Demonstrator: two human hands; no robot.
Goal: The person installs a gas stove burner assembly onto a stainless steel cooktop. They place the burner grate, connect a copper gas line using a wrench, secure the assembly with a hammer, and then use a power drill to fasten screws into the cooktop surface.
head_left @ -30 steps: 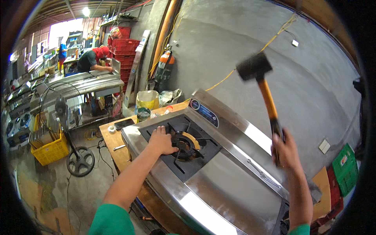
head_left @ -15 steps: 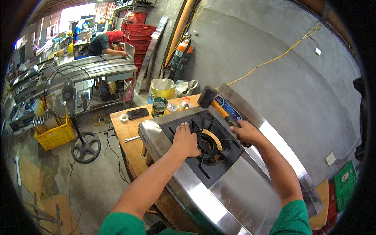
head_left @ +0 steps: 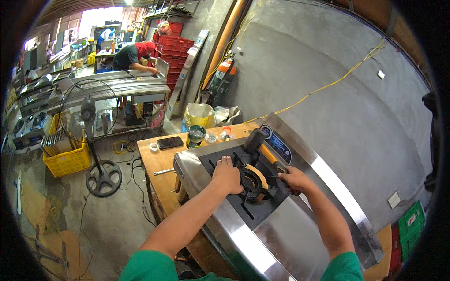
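Observation:
My right hand (head_left: 296, 180) is closed round the handle of a rubber mallet (head_left: 269, 153), which has a black head and an orange and black shaft. The mallet's head is over the far side of a black burner plate (head_left: 233, 200); whether it touches cannot be told. My left hand (head_left: 227, 178) lies with fingers stretched on the plate's left part, beside the round burner (head_left: 252, 183) and its dark pan-support arms. A tan curved piece shows along the burner ring. The plate is set in a stainless steel gas stove (head_left: 290, 229) with a raised back panel.
The stove rests on a wooden table (head_left: 151, 165) holding a phone (head_left: 170, 142), tape roll (head_left: 153, 147), wrench (head_left: 164, 172) and dark green can (head_left: 196, 136). A pedestal fan (head_left: 88, 110) and yellow crate (head_left: 67, 159) stand left. Another person (head_left: 133, 57) bends over a far bench.
The mallet's head has come down toward the far part of the burner plate, with my right hand lower. My left hand stays on the plate. The whole view has shifted slightly.

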